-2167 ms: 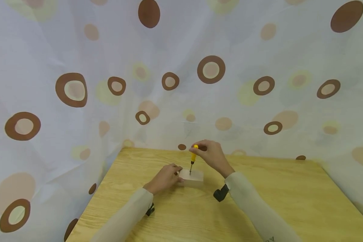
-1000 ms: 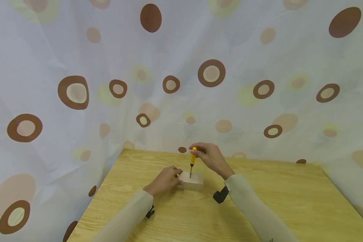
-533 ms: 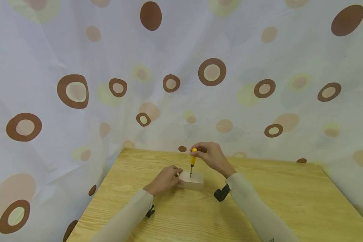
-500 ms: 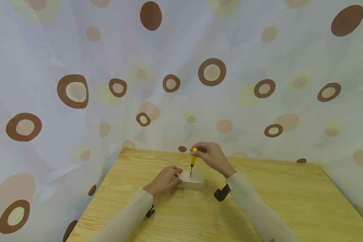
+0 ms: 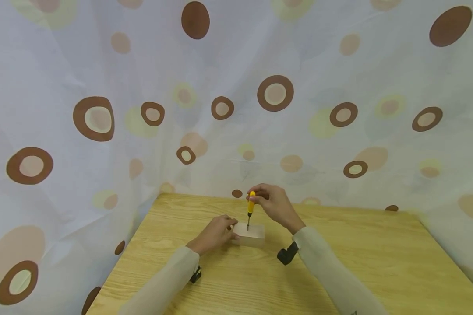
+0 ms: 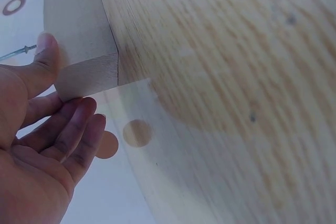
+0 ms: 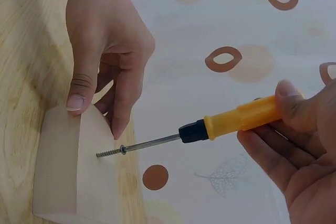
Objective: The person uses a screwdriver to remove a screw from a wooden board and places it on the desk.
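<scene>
A pale wooden block (image 5: 252, 236) lies on the wood-grain table. My left hand (image 5: 214, 234) grips its left end, thumb on the near side and fingers round the far side. A screw (image 7: 109, 153) stands in the block's top face, much of its thread still showing above the wood. My right hand (image 5: 276, 204) pinches the yellow handle of a screwdriver (image 7: 239, 121) between thumb and fingers. The driver's black collar and thin metal shaft point down, its tip at the screw head. In the left wrist view the thumb and fingers span the block (image 6: 79, 24).
The light wood-grain table (image 5: 358, 262) spreads out around the block. Behind and to the left hangs a white curtain (image 5: 236, 65) with brown and beige circles. Each wrist carries a black camera mount (image 5: 287, 253).
The right thumb and fingers have shifted slightly around the screwdriver handle, and the driver leans a little less. The left hand stays on the block. The whole view sways slightly.
</scene>
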Available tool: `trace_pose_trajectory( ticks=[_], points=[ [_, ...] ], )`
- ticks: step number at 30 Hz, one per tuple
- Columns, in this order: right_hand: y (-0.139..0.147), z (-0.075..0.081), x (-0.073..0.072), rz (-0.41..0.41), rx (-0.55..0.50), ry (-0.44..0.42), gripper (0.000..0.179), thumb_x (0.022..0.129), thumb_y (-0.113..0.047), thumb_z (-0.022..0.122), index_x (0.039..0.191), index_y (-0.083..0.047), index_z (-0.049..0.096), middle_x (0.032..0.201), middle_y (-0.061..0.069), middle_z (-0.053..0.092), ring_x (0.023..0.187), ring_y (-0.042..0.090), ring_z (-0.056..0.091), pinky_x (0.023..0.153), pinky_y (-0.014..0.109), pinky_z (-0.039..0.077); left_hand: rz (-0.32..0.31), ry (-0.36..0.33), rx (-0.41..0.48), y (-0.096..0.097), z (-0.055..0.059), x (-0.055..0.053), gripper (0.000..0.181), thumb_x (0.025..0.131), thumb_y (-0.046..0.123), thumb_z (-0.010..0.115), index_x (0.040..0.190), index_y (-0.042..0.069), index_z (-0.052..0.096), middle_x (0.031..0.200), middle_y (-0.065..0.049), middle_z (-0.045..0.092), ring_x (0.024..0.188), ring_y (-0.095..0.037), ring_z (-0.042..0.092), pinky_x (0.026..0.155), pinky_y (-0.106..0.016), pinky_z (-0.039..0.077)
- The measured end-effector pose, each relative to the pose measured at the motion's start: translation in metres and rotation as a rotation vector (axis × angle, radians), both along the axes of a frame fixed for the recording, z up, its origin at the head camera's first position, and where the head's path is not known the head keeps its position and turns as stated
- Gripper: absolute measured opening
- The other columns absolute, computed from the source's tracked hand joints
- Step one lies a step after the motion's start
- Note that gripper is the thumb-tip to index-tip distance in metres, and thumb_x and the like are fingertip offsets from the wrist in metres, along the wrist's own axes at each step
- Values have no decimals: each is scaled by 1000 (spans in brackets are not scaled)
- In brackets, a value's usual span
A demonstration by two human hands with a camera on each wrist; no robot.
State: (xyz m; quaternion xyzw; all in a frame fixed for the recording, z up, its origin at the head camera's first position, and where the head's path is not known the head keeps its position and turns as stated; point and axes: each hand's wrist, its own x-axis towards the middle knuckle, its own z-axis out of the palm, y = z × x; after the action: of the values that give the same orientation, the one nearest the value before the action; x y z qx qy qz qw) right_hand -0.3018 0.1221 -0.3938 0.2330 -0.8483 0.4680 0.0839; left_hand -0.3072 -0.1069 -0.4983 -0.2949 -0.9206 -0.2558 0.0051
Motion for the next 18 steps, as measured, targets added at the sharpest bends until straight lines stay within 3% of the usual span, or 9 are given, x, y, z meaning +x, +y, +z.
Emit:
trace_pose_trajectory(
  ticks=[8,13,18],
  points=[
    [-3,-2,-1,-38,74,56,20,97,-28,75,113,-16,76,99,-5,75,86,12,70,77,38,59,-8,-8,19,-3,1,2,51,95,30,75,135,-1,65,127,-15,66,102,-23,68,84,-31,58],
    [1,1,-3,23,61,2,16,100,-23,72,113,-16,77,103,-3,75,91,18,69,82,41,58,-12,5,15,-3,1,2,51,95,30,74,134,-1,66,127,-15,67,101,-23,68,84,-31,58],
    [5,2,-5,26,76,-40,19,100,-32,72,113,-20,77,103,-6,74,94,21,69,83,41,57,-10,1,18,-3,1,2,50,96,31,74,134,-1,66,127,-15,67,101,-22,68,84,-31,58]
  ],
)
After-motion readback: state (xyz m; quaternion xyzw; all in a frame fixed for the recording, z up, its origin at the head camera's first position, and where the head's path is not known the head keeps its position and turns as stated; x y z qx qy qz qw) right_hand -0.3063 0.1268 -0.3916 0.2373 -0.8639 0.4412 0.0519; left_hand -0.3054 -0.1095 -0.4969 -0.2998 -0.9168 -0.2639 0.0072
